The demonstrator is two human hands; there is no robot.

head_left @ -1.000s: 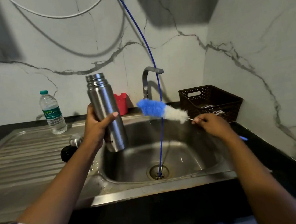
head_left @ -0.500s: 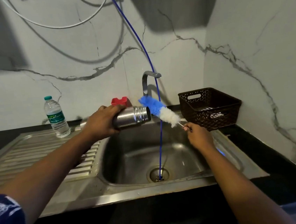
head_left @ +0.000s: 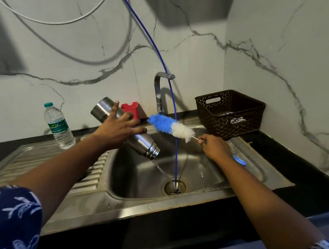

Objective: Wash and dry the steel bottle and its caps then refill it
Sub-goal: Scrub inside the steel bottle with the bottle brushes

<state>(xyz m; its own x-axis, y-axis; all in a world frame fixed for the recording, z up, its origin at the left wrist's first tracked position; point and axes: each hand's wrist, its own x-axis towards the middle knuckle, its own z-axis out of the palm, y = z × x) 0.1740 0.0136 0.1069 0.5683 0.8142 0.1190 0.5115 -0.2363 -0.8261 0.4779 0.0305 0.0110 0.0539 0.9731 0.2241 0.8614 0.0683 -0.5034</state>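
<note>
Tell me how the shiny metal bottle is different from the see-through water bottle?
The steel bottle is shiny metal; the plastic bottle is clear with a label. The steel bottle is tipped mouth-down over the sink, gripped by the left hand; the plastic bottle stands upright, untouched. The steel bottle is uncapped, pouring water; the plastic bottle wears its green cap. Both are tall, round bottles.

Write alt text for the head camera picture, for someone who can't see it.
A left hand tips a steel bottle mouth-down over a sink, water pouring toward the drain, while the right hand holds a blue-and-white brush beside it. A plastic bottle and a basket flank the sink.
</note>
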